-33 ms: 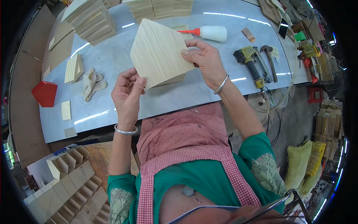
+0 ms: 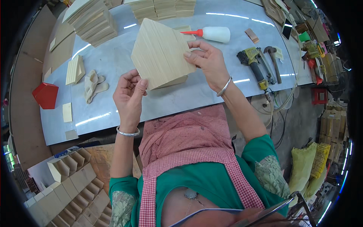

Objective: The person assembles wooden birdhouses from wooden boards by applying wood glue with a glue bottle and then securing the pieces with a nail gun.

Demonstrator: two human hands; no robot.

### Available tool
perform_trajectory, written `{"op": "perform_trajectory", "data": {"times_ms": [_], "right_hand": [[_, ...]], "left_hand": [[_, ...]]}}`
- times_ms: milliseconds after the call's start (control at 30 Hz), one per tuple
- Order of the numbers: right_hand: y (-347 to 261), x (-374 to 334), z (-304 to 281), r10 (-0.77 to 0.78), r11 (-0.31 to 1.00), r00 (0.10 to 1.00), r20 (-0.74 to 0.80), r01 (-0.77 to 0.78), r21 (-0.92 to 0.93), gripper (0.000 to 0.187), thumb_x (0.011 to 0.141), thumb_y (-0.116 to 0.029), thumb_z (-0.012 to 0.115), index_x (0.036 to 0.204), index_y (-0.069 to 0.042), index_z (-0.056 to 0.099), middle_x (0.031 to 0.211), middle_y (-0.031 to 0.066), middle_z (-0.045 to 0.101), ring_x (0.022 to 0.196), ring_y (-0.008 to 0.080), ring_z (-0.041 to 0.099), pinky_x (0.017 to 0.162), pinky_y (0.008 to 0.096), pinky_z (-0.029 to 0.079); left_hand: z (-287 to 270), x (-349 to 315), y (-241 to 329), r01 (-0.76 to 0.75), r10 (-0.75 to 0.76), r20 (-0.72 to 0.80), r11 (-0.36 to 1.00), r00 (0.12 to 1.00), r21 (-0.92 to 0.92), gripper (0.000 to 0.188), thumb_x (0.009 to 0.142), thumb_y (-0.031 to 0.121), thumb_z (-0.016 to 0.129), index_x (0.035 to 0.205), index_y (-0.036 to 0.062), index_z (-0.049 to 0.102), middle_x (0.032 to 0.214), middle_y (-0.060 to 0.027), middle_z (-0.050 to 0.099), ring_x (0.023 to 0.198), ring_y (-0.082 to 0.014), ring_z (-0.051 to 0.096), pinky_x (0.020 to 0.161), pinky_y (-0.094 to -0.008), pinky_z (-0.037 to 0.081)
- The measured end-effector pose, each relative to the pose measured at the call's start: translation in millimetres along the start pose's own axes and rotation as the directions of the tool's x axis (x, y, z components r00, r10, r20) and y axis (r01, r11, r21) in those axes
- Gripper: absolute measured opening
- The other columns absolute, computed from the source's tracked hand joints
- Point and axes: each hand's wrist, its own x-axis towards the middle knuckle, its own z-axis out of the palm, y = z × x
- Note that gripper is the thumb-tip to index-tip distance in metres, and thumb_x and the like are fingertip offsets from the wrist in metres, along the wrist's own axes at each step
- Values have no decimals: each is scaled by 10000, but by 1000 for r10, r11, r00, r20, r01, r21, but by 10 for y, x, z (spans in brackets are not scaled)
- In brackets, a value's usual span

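Note:
I hold a pale wooden house-shaped piece (image 2: 160, 53) with a pointed top above the grey table (image 2: 166, 102). My right hand (image 2: 208, 62) grips its right edge, fingers over the front face. My left hand (image 2: 130, 94) pinches its lower left corner between thumb and fingertips. The piece is tilted, with its flat face toward me. Each wrist wears a metal bangle.
A white glue bottle with a red nozzle (image 2: 213, 34) lies behind the piece. A yellow and black power tool (image 2: 252, 62) and a hammer (image 2: 273, 60) lie at the right. Stacked wooden panels (image 2: 94, 22), a cloth glove (image 2: 92, 85), a red house shape (image 2: 46, 94) and wooden boxes (image 2: 64, 178) are at the left.

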Motion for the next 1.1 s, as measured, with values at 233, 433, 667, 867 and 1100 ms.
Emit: {"op": "perform_trajectory", "data": {"times_ms": [233,433,667,867,1100], "right_hand": [[-54,-443,553,-813,331,470,343,858,-392,180,725,-42,651,898,-23,605,862,66,648,767,191,631,680,313,505],[148,-638,793,-808,74,284,515,918,-389,246,647,-113,601,878,-31,605,951,84,623,875,206,610,736,334,502],[167,-670,764,-793,63,288,536,915,-398,272,639,-108,607,891,-6,608,945,103,615,871,231,604,747,347,498],[112,-547,777,-817,-16,279,505,865,-502,306,623,-114,609,900,15,615,945,118,612,866,245,600,736,359,489],[67,-624,875,-758,36,344,554,870,-492,241,722,-76,628,943,21,622,968,136,616,879,271,596,751,408,473]], "left_hand": [[-137,28,-83,-161,153,-52,945,987,-285,432,940,263,465,1282,3,421,1217,-151,535,1102,-229,530,941,-369,450],[-211,-6,28,-6,87,73,683,994,-730,529,961,346,350,1374,21,288,1377,-168,388,1269,-268,387,1054,-391,351],[-122,-58,13,53,73,120,597,990,-800,491,966,306,362,1360,20,299,1381,-160,387,1254,-258,404,1038,-396,376],[-117,-490,-18,79,32,136,677,990,-732,438,925,189,455,1306,-2,353,1283,-145,460,1191,-241,449,964,-383,418],[-81,-556,-70,107,-131,-6,838,991,-535,262,916,188,534,1110,12,526,963,-39,608,846,-93,578,724,-240,474]]}}
